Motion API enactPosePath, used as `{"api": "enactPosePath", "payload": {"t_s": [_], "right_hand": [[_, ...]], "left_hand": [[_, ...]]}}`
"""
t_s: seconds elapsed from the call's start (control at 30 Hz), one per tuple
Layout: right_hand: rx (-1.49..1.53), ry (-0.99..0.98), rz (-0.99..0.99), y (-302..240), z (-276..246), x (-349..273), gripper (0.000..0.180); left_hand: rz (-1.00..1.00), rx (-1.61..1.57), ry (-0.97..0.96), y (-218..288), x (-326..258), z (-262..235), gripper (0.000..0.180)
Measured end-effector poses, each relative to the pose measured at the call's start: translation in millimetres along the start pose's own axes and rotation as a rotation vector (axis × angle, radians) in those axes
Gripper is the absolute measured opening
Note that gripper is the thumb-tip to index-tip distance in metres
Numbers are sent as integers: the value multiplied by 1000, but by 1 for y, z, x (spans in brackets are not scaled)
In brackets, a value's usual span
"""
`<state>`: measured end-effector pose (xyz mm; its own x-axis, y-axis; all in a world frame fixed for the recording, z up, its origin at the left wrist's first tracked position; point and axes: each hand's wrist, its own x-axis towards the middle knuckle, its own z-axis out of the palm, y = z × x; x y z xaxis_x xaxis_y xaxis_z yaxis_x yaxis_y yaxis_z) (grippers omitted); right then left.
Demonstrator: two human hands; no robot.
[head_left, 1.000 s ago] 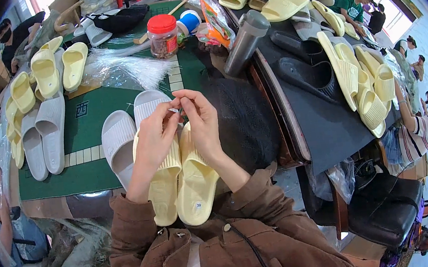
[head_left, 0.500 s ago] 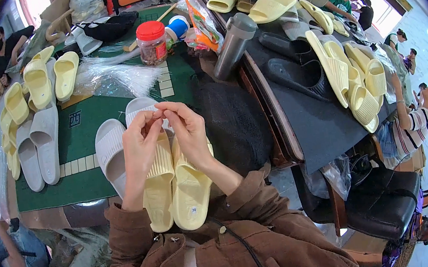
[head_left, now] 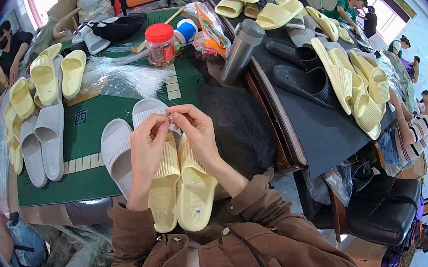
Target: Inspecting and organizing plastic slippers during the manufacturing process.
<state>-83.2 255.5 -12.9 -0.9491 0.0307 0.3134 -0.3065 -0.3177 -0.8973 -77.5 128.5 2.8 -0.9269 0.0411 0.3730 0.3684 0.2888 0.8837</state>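
Both my hands meet fingertip to fingertip over a pair of pale yellow slide slippers (head_left: 196,201) at the table's near edge. My left hand (head_left: 148,147) pinches thumb against fingers, and my right hand (head_left: 197,135) does the same beside it. Something tiny and pale shows between the fingertips, too small to name. The slippers' toe ends are partly hidden by my hands. Just beyond and to the left lies a pair of light grey slides (head_left: 115,143), touching the yellow ones or nearly so. A fanned bundle of clear plastic strands (head_left: 125,76) rests farther off on the green mat.
Grey slides (head_left: 50,139) and yellow slides (head_left: 44,79) stand at the left. A red-lidded jar (head_left: 161,47), a spool (head_left: 185,29) and a steel flask (head_left: 241,51) sit ahead. More slippers cover the dark table (head_left: 306,136) at right, above a black chair (head_left: 378,209). Other people sit around.
The whole view has shifted slightly, so the scene sits a little farther right. My hands stay pinched together over the yellow slippers, their fingertips only slightly rearranged.
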Motion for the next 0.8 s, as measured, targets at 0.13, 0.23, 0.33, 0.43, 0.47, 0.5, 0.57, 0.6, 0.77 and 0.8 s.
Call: {"api": "enactPosePath", "payload": {"t_s": [0.13, 0.23, 0.33, 0.43, 0.47, 0.5, 0.57, 0.6, 0.77, 0.8], "right_hand": [[13, -7, -6, 0, -1, 0, 15], [-28, 3, 5, 1, -2, 0, 15], [-98, -2, -27, -1, -2, 0, 15], [-126, -20, -124, -2, 2, -1, 15], [-129, -19, -125, -1, 2, -1, 15], [-141, -27, -133, 1, 1, 0, 16], [-149, -39, -140, 2, 2, 0, 16], [-148, -39, -130, 2, 2, -1, 16], [-176, -18, -148, 5, 1, 1, 16], [-183, -16, -134, 4, 1, 0, 16]], "left_hand": [[-29, -11, 27, 3, 0, 1, 5], [22, -2, -4, 0, 0, 0, 5], [16, 37, -10, 1, 0, -1, 4], [20, 38, 3, 1, 0, -1, 4], [16, 54, 17, 2, -1, 0, 4], [13, 69, 30, 1, -1, 0, 4], [12, 65, 33, 0, -1, -1, 5], [11, 59, 35, -1, -1, -1, 5], [23, 25, 39, -2, -1, 0, 5], [19, 27, 45, -2, -1, 0, 6]]}}
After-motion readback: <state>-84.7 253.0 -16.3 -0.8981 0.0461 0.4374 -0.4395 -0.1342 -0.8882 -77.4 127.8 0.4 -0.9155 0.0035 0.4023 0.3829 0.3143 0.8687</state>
